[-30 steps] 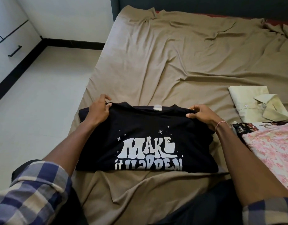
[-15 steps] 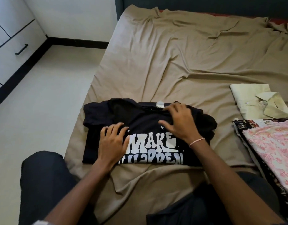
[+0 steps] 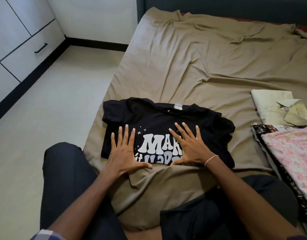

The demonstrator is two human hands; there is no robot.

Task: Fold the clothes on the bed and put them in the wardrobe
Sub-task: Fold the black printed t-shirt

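- Your left hand (image 3: pixel 125 153) and right hand (image 3: pixel 190 149) lie flat, fingers spread, gripping nothing.
- The folded black T-shirt (image 3: pixel 166 122) sits near the bed's (image 3: pixel 192 58) front edge.
- It's soft and floppy; slide your palms under both side edges.

I observed the bed (image 3: pixel 201 63) covered by a wrinkled tan sheet (image 3: pixel 175 187). Directly on it lay a folded black T-shirt (image 3: pixel 159 118) near the front edge, a folded pale-green shirt (image 3: pixel 270 108) at right, and a pink floral garment (image 3: pixel 294 153) just beside that.
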